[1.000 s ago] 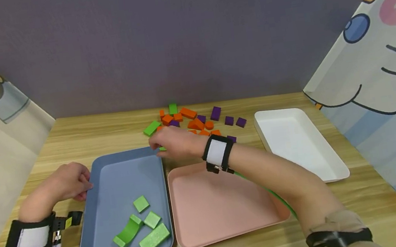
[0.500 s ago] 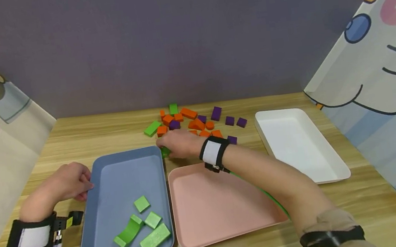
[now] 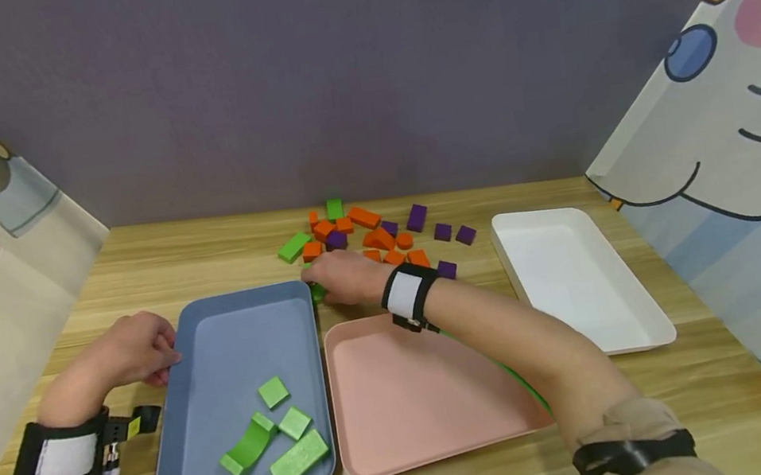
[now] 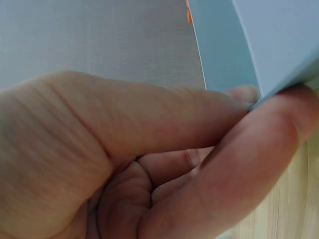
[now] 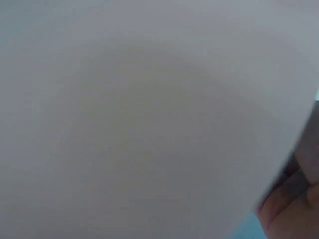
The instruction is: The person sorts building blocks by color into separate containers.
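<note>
At the left side of the blue tray, my left hand pinches the rim between thumb and forefinger. The left wrist view shows the thumb on top of the tray's edge. Beyond the tray's far right corner, my right hand has its curled fingers on a green block, which they partly cover. In the right wrist view a pale blur fills most of the picture, and only part of the right hand shows at the edge. Inside the blue tray lie several green blocks, among them a curved one.
Orange blocks, purple blocks and more green blocks lie scattered at the back. A pink tray stands right of the blue one, under my right forearm. Farther right is a white tray. A grey wall rises behind.
My right hand has shifted slightly right and down, uncovering an orange block behind it; more of the green block under its fingers shows. The left hand has stayed on the rim.
</note>
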The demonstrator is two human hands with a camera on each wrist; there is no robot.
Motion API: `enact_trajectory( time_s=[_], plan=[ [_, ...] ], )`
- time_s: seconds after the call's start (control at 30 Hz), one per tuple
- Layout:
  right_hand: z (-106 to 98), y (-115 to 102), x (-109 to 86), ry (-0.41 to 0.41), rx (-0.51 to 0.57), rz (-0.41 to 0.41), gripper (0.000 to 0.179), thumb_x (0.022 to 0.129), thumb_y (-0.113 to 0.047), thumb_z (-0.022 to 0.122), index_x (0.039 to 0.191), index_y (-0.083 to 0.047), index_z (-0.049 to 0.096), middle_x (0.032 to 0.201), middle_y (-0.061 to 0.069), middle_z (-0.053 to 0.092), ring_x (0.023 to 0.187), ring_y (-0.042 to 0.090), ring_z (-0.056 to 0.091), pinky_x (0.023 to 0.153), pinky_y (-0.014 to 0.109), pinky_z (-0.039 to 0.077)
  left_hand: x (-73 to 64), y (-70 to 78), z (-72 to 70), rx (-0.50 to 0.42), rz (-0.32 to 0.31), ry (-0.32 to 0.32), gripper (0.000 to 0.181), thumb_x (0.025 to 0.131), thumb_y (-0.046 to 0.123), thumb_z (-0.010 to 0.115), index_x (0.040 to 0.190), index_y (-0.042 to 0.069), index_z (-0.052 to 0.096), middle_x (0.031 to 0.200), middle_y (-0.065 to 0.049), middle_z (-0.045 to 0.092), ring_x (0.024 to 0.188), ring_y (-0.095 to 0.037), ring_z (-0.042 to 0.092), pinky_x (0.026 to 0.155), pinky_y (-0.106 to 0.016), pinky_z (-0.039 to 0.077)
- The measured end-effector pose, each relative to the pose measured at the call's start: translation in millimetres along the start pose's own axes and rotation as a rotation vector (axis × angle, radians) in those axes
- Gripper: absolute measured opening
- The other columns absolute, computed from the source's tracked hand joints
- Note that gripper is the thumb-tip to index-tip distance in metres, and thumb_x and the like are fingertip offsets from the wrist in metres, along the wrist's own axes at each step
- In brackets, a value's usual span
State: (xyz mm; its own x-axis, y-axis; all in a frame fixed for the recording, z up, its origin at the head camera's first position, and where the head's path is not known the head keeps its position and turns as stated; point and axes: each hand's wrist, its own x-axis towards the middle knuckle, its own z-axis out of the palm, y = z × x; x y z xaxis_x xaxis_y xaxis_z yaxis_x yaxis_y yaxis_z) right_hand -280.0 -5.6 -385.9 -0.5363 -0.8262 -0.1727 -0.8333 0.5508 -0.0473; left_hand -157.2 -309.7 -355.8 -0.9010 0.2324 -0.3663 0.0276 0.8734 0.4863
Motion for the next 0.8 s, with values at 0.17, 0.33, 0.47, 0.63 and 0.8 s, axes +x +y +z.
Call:
enact_trajectory(
  time_s=[0.17, 0.33, 0.47, 0.63, 0.8],
  plan=[
    [-6.1, 5.5, -4.0, 0.018, 0.044, 0.016, 0.025, 0.090, -0.012, 0.070, 0.115, -0.012, 0.067, 0.116, 0.002, 0.071, 0.107, 0.018, 0.066, 0.093, 0.029, 0.055, 0.3, 0.0, -0.4, -0.007, -0.008, -0.005, 0.022, 0.089, -0.001, 0.063, 0.100, -0.018, 0.055, 0.068, -0.007, 0.066, 0.060, -0.015, 0.065, 0.058, -0.032, 0.059],
    [-19.2, 11.7, -7.1, 0.062, 0.038, 0.045, 0.018, 0.090, -0.017, 0.072, 0.107, -0.014, 0.066, 0.103, 0.001, 0.071, 0.096, 0.015, 0.067, 0.083, 0.026, 0.055, 0.7, -0.2, 0.5, -0.008, -0.016, -0.004, 0.021, 0.089, -0.001, 0.063, 0.100, -0.018, 0.055, 0.068, -0.007, 0.066, 0.059, -0.014, 0.065, 0.058, -0.032, 0.059],
    [-31.9, 8.9, -10.4, 0.126, 0.057, 0.014, 0.022, 0.089, -0.019, 0.073, 0.110, -0.014, 0.067, 0.107, 0.000, 0.071, 0.100, 0.013, 0.067, 0.086, 0.025, 0.055, 0.5, -0.4, 0.2, -0.010, -0.020, -0.004, 0.021, 0.089, -0.001, 0.063, 0.099, -0.018, 0.055, 0.068, -0.008, 0.066, 0.060, -0.014, 0.065, 0.058, -0.033, 0.059],
    [-47.2, -10.6, -14.6, 0.150, 0.071, -0.088, 0.022, 0.090, -0.020, 0.073, 0.109, -0.012, 0.066, 0.104, -0.001, 0.069, 0.097, 0.012, 0.064, 0.087, 0.023, 0.053, 0.3, -0.2, 0.1, -0.017, -0.021, -0.012, 0.020, 0.089, -0.001, 0.063, 0.099, -0.017, 0.056, 0.068, -0.007, 0.066, 0.060, -0.014, 0.065, 0.059, -0.032, 0.059],
    [-53.8, -40.6, -16.5, 0.132, 0.058, -0.173, 0.025, 0.090, -0.020, 0.072, 0.113, -0.013, 0.064, 0.105, -0.002, 0.066, 0.098, 0.010, 0.061, 0.088, 0.020, 0.052, 0.1, 0.9, -0.6, -0.018, -0.026, -0.013, 0.023, 0.089, -0.002, 0.063, 0.101, -0.019, 0.055, 0.071, -0.010, 0.066, 0.060, -0.014, 0.065, 0.058, -0.032, 0.059]
  ],
)
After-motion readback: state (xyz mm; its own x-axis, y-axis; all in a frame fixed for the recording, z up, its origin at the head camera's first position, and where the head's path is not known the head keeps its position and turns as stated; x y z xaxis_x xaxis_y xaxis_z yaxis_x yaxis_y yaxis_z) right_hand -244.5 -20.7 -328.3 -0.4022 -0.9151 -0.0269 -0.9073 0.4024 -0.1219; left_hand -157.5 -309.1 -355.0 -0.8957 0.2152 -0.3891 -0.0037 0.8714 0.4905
